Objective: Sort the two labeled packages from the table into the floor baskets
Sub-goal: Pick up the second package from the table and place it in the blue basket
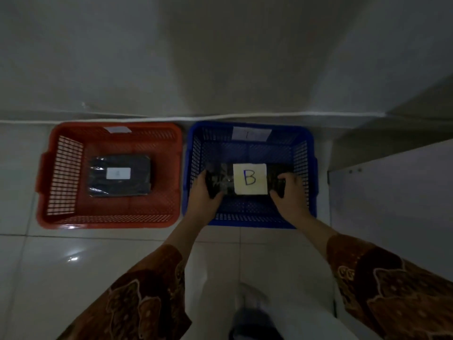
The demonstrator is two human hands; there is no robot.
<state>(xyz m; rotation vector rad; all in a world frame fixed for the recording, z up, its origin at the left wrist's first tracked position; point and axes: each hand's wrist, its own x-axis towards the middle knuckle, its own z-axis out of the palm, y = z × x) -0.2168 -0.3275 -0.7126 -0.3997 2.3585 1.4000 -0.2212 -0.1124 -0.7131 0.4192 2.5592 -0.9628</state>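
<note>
A black wrapped package with a white label marked "B" [249, 179] is held inside the blue basket [310, 153] on the floor. My left hand [204, 192] grips its left end and my right hand [289, 193] grips its right end. Whether the package rests on the basket's bottom I cannot tell. To the left, the red basket [61, 217] holds another black package [120, 179] with a small white label; its letter is too faint to read.
Both baskets stand side by side on the glossy white tiled floor [73, 261] against a grey wall [220, 57]. Each has a paper tag on its far rim. A pale panel or cabinet [392, 192] stands at the right. My legs and patterned sleeves fill the bottom.
</note>
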